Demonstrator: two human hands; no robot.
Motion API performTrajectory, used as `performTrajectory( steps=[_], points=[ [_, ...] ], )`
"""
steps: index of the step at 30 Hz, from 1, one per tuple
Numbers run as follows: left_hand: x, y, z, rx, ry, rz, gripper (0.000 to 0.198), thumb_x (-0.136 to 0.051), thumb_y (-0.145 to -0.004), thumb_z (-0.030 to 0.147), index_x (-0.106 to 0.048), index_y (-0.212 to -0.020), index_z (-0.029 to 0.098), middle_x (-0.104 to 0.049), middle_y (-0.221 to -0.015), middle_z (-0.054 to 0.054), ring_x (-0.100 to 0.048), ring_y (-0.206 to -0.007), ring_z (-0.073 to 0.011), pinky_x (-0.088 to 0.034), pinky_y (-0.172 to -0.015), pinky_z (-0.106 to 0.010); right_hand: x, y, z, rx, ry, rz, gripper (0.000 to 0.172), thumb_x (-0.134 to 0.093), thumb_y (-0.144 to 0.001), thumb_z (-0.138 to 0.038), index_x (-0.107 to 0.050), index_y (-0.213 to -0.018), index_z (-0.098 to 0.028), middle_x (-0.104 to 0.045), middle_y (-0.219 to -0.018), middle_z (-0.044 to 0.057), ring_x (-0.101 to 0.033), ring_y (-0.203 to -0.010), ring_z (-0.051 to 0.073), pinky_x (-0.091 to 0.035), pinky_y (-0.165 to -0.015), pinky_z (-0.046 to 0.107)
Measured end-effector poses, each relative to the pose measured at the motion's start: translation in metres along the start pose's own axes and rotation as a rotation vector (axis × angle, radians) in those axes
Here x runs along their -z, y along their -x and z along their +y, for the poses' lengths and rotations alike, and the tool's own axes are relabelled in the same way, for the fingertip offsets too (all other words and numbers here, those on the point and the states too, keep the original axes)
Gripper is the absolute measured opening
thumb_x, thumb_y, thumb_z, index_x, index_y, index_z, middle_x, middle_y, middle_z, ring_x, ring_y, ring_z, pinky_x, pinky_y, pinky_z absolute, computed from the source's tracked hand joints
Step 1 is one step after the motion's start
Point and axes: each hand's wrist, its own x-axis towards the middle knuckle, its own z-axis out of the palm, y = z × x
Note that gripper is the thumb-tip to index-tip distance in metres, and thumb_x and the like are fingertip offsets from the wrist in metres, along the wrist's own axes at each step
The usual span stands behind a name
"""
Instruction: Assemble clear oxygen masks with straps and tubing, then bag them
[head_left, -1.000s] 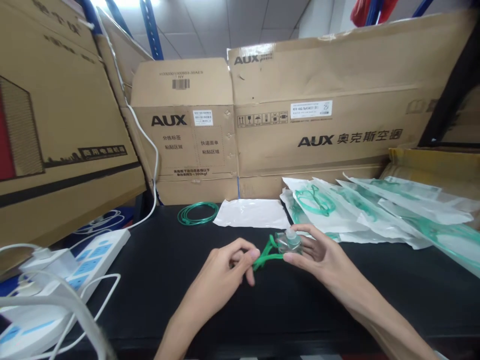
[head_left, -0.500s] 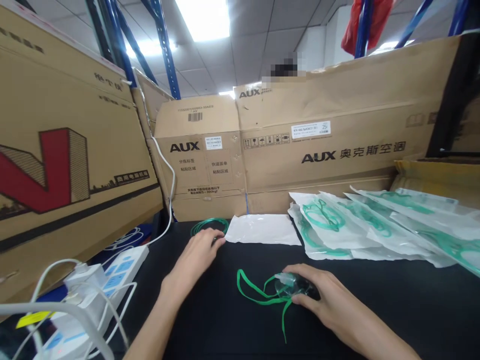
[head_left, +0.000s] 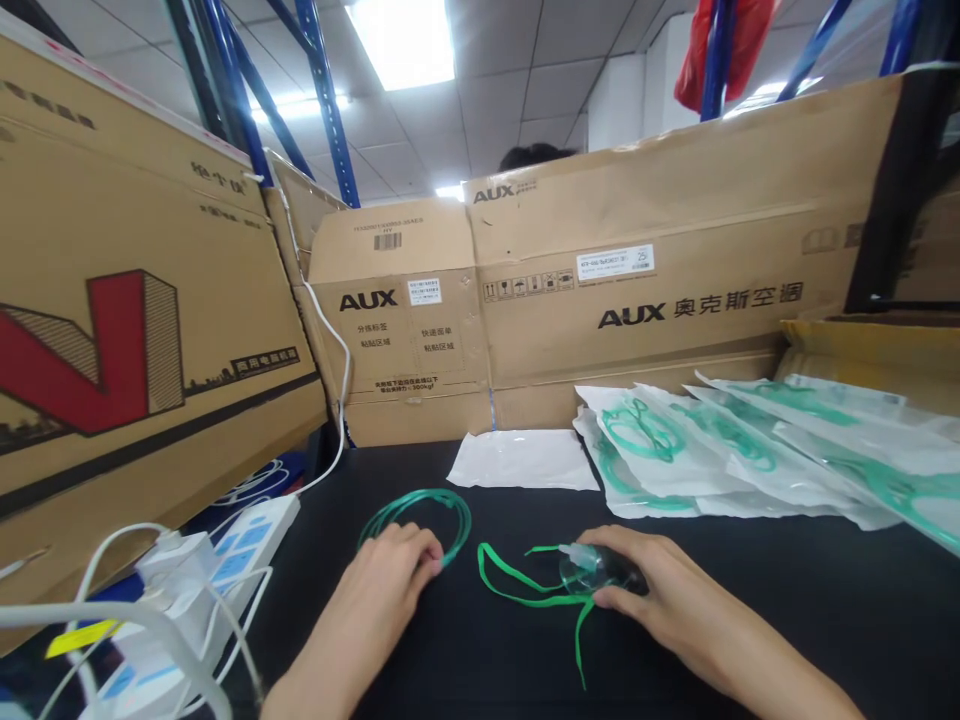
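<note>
Head view: a coil of green tubing (head_left: pixel 463 522) is pinched at its near right edge by the left hand (head_left: pixel 396 568), most of the loop lying just beyond the knuckles; that hand is held back upward, fingers curled, forearm slanted in from lower left. Green straps (head_left: pixel 540 603) are trailed leftward from a clear mask (head_left: pixel 579 570); the mask is gripped between thumb and fingers of the right hand (head_left: pixel 651 582), which is pointed leftward, its forearm angled from lower right.

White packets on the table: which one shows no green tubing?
The flat white packet at the back, beyond the green coil in the left hand. Its top is plain white; the packets heaped to its right show green tubing.
</note>
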Motion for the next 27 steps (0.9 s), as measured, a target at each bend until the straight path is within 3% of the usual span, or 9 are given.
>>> performTrajectory(
  steps=[3,7,10,14,21,27],
  points=[
    [-0.005,0.015,0.035,-0.082,0.185,-0.020,0.013,-0.060,-0.096,0.027,-0.072,-0.093,0.026,-0.071,-0.094,-0.001,-0.064,-0.096,-0.0230,-0.041,-0.082,-0.032,0.009,0.004,0.014,-0.014,0.041,0.021,0.043,-0.072,-0.083,-0.038,-0.069,-0.127,-0.038,-0.070,-0.131,0.005,-0.059,-0.128,0.035,-0.045,-0.110,0.051],
    [-0.003,0.006,0.060,-0.216,0.389,0.015,0.020,-0.056,-0.100,0.034,-0.074,-0.098,0.030,-0.074,-0.098,0.001,-0.064,-0.098,-0.0211,-0.042,-0.087,-0.031,0.028,0.009,0.028,-0.001,0.126,-0.029,0.045,-0.072,-0.084,-0.044,-0.068,-0.129,-0.042,-0.070,-0.131,0.003,-0.062,-0.125,0.034,-0.050,-0.107,0.046],
    [0.000,-0.013,0.051,-0.176,0.344,0.110,0.022,-0.054,-0.101,0.037,-0.072,-0.107,0.028,-0.072,-0.107,-0.003,-0.062,-0.104,-0.0241,-0.041,-0.093,-0.035,0.039,0.010,0.031,-0.008,0.164,-0.060,0.046,-0.068,-0.088,-0.047,-0.064,-0.133,-0.044,-0.068,-0.133,0.002,-0.063,-0.125,0.032,-0.049,-0.107,0.046],
    [-0.007,-0.032,0.028,-0.136,0.255,0.048,0.017,-0.058,-0.096,0.031,-0.070,-0.107,0.026,-0.068,-0.110,-0.004,-0.059,-0.105,-0.0253,-0.041,-0.093,-0.036,0.041,0.010,0.026,-0.042,0.176,-0.064,0.049,-0.066,-0.089,-0.052,-0.061,-0.137,-0.043,-0.067,-0.133,0.004,-0.062,-0.126,0.033,-0.048,-0.108,0.048],
    [-0.024,-0.038,0.017,-0.205,0.237,0.022,0.012,-0.055,-0.100,0.031,-0.066,-0.104,0.027,-0.064,-0.110,-0.001,-0.059,-0.103,-0.0215,-0.043,-0.088,-0.033,0.036,0.004,0.014,-0.041,0.176,-0.062,0.052,-0.061,-0.090,-0.063,-0.062,-0.137,-0.040,-0.067,-0.136,0.003,-0.060,-0.129,0.033,-0.046,-0.110,0.046],
    [-0.023,-0.047,0.013,-0.346,0.222,0.004,0.006,-0.059,-0.100,0.028,-0.062,-0.096,0.025,-0.064,-0.110,0.001,-0.057,-0.104,-0.0193,-0.042,-0.091,-0.032,0.063,0.001,0.003,0.005,0.186,0.047,0.054,-0.064,-0.088,-0.065,-0.069,-0.129,-0.031,-0.074,-0.127,0.006,-0.066,-0.119,0.036,-0.053,-0.100,0.044]
  ],
)
